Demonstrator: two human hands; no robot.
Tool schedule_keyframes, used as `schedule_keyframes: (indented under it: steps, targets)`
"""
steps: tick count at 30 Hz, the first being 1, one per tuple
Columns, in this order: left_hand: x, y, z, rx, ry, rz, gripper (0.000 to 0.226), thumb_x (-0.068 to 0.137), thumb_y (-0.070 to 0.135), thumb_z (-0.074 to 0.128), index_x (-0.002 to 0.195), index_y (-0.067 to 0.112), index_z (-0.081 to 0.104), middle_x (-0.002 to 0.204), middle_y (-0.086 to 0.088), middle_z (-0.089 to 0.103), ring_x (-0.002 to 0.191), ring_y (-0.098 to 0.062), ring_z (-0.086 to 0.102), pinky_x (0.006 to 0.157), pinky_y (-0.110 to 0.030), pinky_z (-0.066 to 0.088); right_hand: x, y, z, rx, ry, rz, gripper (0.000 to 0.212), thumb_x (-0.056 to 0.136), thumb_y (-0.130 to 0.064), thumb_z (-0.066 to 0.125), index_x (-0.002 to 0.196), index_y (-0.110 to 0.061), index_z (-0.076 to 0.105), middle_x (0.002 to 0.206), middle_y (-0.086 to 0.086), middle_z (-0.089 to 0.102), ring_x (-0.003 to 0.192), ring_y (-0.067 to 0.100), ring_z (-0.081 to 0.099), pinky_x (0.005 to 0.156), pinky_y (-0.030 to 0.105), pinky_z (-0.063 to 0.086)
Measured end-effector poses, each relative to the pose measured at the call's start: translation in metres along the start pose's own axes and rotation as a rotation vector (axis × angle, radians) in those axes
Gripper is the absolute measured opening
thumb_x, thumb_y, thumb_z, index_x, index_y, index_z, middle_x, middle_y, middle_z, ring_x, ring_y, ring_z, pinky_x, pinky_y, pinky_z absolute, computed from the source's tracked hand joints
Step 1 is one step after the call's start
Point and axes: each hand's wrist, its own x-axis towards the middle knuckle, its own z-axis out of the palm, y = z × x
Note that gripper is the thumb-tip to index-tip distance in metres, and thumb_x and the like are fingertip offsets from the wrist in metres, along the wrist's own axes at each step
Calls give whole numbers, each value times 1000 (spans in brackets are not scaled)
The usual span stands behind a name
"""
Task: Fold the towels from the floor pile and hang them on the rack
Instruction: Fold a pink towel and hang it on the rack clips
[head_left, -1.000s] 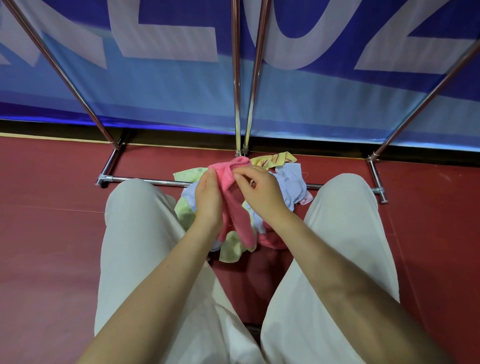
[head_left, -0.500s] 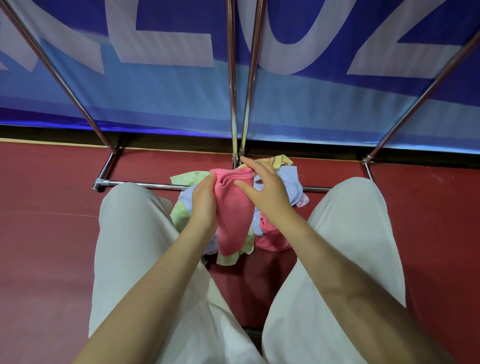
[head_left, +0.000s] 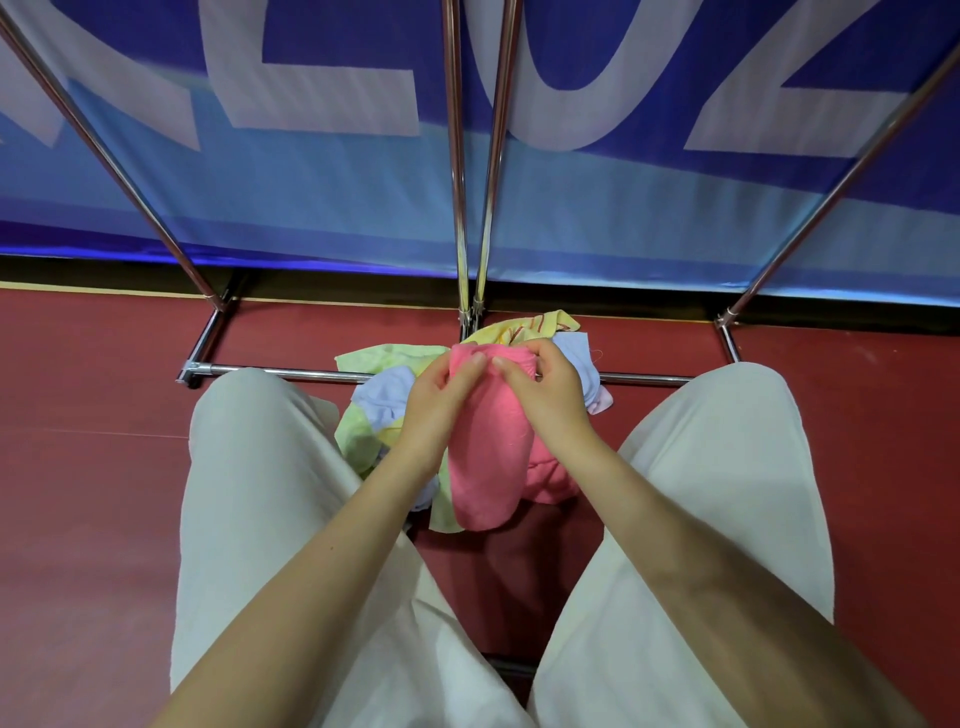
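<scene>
Both hands pinch top edge of pink towel (head_left: 485, 441): left hand (head_left: 434, 400) at its left corner, right hand (head_left: 545, 392) at its right. Towel hangs limp between the knees, above the pile (head_left: 384, 400) of green, lilac, yellow towels on red floor (head_left: 93, 467). Chrome rack (head_left: 467, 208) stands just behind, before blue banner (head_left: 623, 218).

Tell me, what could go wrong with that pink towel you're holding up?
1. Both hands, the left hand and the right hand, pinch the pink towel close together at its top edge, so it hangs bunched and may fold crooked.
2. Its lower end dangles over the pile on the red floor, so it might drag or snag another towel.
3. The rack bar lies close by the pile, so cloth could catch on it.
</scene>
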Motion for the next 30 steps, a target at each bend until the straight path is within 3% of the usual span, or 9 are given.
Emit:
schedule_keyframes:
  steps: [4, 7, 9, 13, 16, 19, 22, 27, 30]
  targets:
    - [2, -5, -2, 35, 61, 50, 22, 96, 26, 58, 108, 12, 71, 101, -1, 72, 96, -11, 65, 86, -28, 50, 2, 0, -3, 35, -23, 23, 15, 90, -24, 65, 92, -11, 58, 81, -3, 53, 72, 5, 49, 64, 9, 38]
    - [6, 0, -7, -48, 109, 59, 18, 98, 20, 53, 90, 15, 69, 80, 6, 67, 78, -8, 58, 73, -24, 44, 2, 5, -2, 123, -186, 92, 11, 93, -27, 60, 99, -19, 60, 90, -8, 62, 85, 5, 58, 79, 21, 47]
    - [10, 2, -14, -128, 108, 72, 18, 98, 21, 54, 87, 18, 68, 78, 6, 65, 80, -12, 56, 73, -27, 43, 1, 11, 0, 116, -292, 139, 17, 91, -33, 61, 106, -26, 60, 103, -7, 67, 99, 9, 63, 89, 31, 51]
    - [14, 5, -28, -229, 127, 120, 18, 96, 24, 54, 92, 18, 70, 89, -4, 64, 89, -20, 55, 81, -35, 43, -4, 23, 9, -200, -402, 107, 21, 86, -34, 65, 104, -30, 55, 97, -17, 61, 92, 2, 58, 79, 23, 45]
    - [13, 4, -33, -272, 162, 102, 18, 97, 22, 53, 96, 16, 69, 93, -6, 66, 92, -21, 57, 84, -38, 45, -5, 35, 23, -311, -427, 133, 34, 85, -35, 64, 115, -20, 57, 110, -5, 63, 104, 13, 57, 89, 32, 47]
    - [9, 2, -34, -304, 169, 76, 16, 94, 24, 56, 96, 16, 69, 93, -5, 67, 90, -19, 60, 84, -37, 47, -8, 44, 35, -292, -457, 188, 39, 89, -28, 63, 125, -15, 54, 121, -1, 61, 107, 11, 52, 91, 29, 43]
    - [6, 3, -38, -342, 183, 70, 19, 99, 16, 50, 94, 14, 68, 91, -4, 66, 88, -17, 59, 84, -35, 46, -13, 51, 47, -255, -470, 230, 39, 91, -22, 61, 127, -12, 51, 121, 7, 62, 110, 20, 57, 91, 30, 45]
    - [11, 7, -65, -375, 251, 98, 20, 99, 19, 51, 94, 18, 70, 89, 3, 70, 84, -8, 62, 75, -23, 49, -21, 50, 67, -141, -483, 229, 26, 95, -22, 54, 120, -15, 57, 108, 0, 64, 99, 13, 60, 79, 19, 45]
    - [20, 8, -91, -395, 362, 118, 18, 96, 26, 56, 91, 21, 73, 92, 4, 70, 88, -8, 62, 78, -24, 48, -21, 47, 74, -50, -498, 242, 17, 96, -23, 53, 111, -18, 60, 104, -1, 65, 95, 11, 61, 82, 23, 47]
